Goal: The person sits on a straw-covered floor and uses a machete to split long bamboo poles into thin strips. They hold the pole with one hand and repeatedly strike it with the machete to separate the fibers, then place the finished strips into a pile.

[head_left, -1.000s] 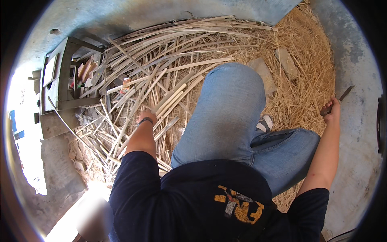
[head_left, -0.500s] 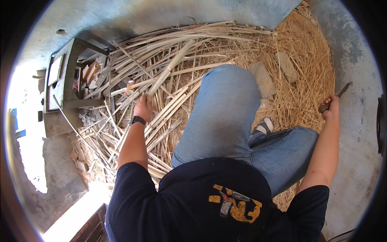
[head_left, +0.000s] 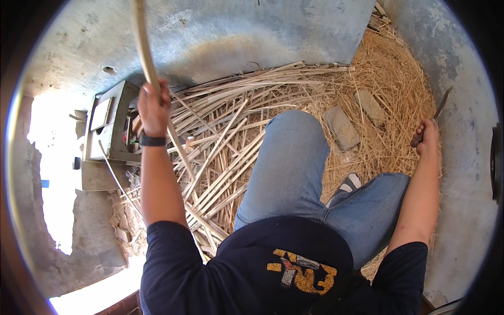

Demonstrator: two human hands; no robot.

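My left hand [head_left: 154, 111], with a dark band at its wrist, is closed round a long pale bamboo strip [head_left: 144, 44]. The strip is raised steeply: its upper end leaves the top of the picture, and its lower part runs down over the pile. Many split bamboo strips [head_left: 247, 79] lie heaped on the ground beyond and beside my left arm. At the far right, my right hand [head_left: 428, 137] grips the brown handle of a knife [head_left: 444, 101]. Its dark, narrow blade points up and outward, close to the wall, apart from the bamboo.
A box-like wooden frame [head_left: 113, 118] with odds and ends inside stands at the left. Two flat bricks [head_left: 342, 127] lie on straw [head_left: 399, 79] past my knees. Grey walls [head_left: 294, 31] close in the far side and right. My jeans-clad legs [head_left: 286, 163] take up the middle.
My left hand has lifted from the pile, up and to the left, and now holds a bamboo strip upright. The knife in my right hand now points more upward. The view has shifted slightly.
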